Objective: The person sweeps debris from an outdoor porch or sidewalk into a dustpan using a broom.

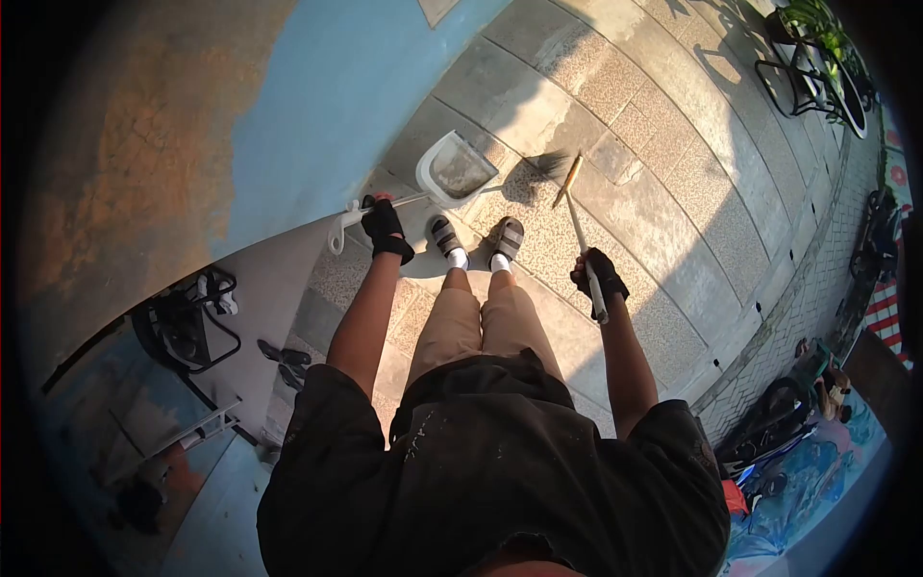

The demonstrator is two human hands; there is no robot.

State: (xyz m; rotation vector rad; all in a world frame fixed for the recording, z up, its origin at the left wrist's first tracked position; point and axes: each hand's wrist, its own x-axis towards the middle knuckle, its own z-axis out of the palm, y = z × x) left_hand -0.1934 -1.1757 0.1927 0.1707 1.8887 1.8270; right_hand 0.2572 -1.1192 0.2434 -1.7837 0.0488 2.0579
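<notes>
My left hand (385, 226), in a black fingerless glove, is wrapped round the handle of a white long-handled dustpan (430, 177). The scoop lies just ahead of my left foot, its mouth facing right. Gloved the same way, my right hand (601, 274) grips the pale stick of a broom (578, 219). The stick's end pokes out below my fist. At the far end, the broom's yellowish head is seen edge-on, with dark bristles fanning left toward the dustpan. A gap of sunlit paving lies between bristles and scoop.
My sandalled feet (507, 237) stand on stone paving (654, 202). A blue and brown painted wall (317, 106) runs along the left. Dark slippers (284, 361) and a black-framed chair (187, 322) are at lower left. Potted plants (817, 29) stand upper right; a person (832, 389) and bicycle are far right.
</notes>
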